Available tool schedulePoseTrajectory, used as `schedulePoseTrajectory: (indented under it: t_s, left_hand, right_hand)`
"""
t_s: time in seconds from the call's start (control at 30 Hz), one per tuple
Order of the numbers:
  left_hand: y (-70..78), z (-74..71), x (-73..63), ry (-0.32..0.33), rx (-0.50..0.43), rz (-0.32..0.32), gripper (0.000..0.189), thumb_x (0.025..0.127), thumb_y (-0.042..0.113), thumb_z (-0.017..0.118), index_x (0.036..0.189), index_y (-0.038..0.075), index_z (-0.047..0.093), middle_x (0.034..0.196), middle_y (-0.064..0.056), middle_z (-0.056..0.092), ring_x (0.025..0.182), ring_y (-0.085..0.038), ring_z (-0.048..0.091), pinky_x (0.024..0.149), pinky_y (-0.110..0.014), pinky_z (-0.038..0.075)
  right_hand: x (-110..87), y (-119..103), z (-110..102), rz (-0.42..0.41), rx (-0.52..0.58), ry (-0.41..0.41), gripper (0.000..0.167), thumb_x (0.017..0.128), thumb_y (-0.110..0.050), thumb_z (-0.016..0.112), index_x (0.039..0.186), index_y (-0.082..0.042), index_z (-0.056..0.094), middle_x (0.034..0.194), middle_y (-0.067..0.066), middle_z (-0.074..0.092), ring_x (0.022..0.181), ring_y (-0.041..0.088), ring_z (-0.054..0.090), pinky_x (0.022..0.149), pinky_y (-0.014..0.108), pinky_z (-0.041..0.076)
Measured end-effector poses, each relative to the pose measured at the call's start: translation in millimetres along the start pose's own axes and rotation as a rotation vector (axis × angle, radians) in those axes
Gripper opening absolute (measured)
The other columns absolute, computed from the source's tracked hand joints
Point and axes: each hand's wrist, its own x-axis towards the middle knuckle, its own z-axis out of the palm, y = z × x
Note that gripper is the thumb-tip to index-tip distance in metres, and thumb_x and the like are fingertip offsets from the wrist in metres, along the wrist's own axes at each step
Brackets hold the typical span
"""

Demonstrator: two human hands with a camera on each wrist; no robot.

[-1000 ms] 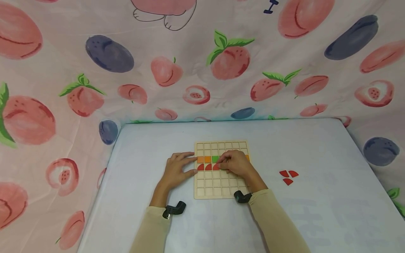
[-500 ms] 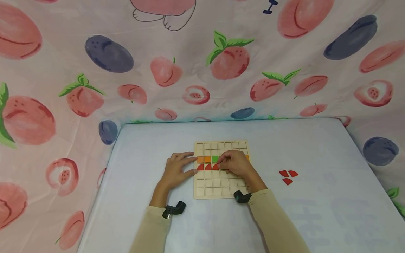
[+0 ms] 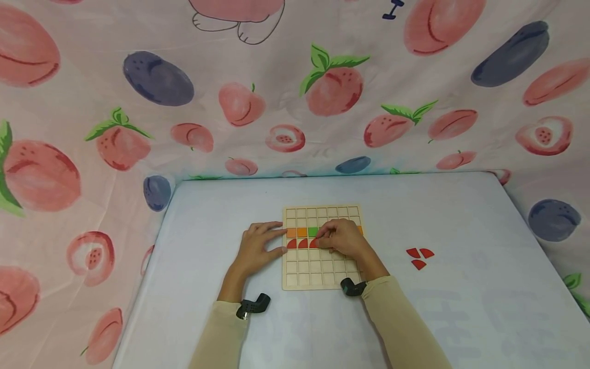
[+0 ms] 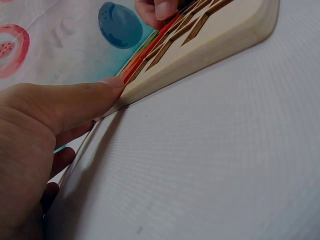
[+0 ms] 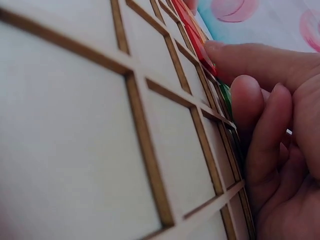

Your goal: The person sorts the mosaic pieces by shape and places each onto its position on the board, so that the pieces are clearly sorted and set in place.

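On the white table lies a wooden grid board (image 3: pixel 304 280). My left hand (image 3: pixel 257 247) is at its left edge; in the left wrist view the straight thumb (image 4: pixel 92 100) touches the rim. Over the middle of the board, my right hand (image 3: pixel 343 240) has thumb and fingertips at a red quarter-circle piece (image 3: pixel 313 243), third in its row. Seen from the right wrist, the thumb rests on the red piece (image 5: pixel 202 52) while the other fingers curl. Two more red pieces (image 3: pixel 297 244) sit to its left. The right hand hides several cells.
Orange squares (image 3: pixel 297 232) and a green square (image 3: pixel 313 232) fill cells in the row above. Three loose red quarter-circle pieces (image 3: pixel 419 258) lie on the table, right of the board. A fruit-print cloth (image 3: pixel 286 102) hangs behind the table.
Both hands stay in place at the board. The right fingertips shift very slightly at the third red piece; the loose pieces have not moved.
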Motion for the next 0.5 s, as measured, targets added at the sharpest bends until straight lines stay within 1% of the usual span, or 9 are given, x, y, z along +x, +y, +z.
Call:
schedulePoseTrajectory:
  t_s: [0.2,0.5]
  left_hand:
    - [0.1,-0.5,-1.2,0.015,-0.002,0.009,0.051,0.088,0.043,0.077,0.135,0.025,0.068,0.148,0.004,0.057,0.131,-0.023,0.047,0.106,-0.052,0.036]
    - [-0.6,-0.1,0.0,-0.001,-0.006,-0.004,0.051,0.089,0.044,0.076,0.136,0.027,0.067,0.150,0.006,0.056,0.132,-0.022,0.045,0.107,-0.049,0.035]
  right_hand:
    - [0.7,0.8,0.4,0.010,-0.007,0.000,0.012,0.080,-0.013,0.085,0.089,-0.016,0.079,0.066,0.001,0.066,0.051,0.018,0.061,0.060,0.032,0.050]
    - [-1.9,0.2,-3.0,0.030,0.013,-0.019,0.012,0.081,-0.014,0.085,0.091,-0.015,0.079,0.074,0.003,0.065,0.055,0.019,0.061,0.058,0.032,0.052]
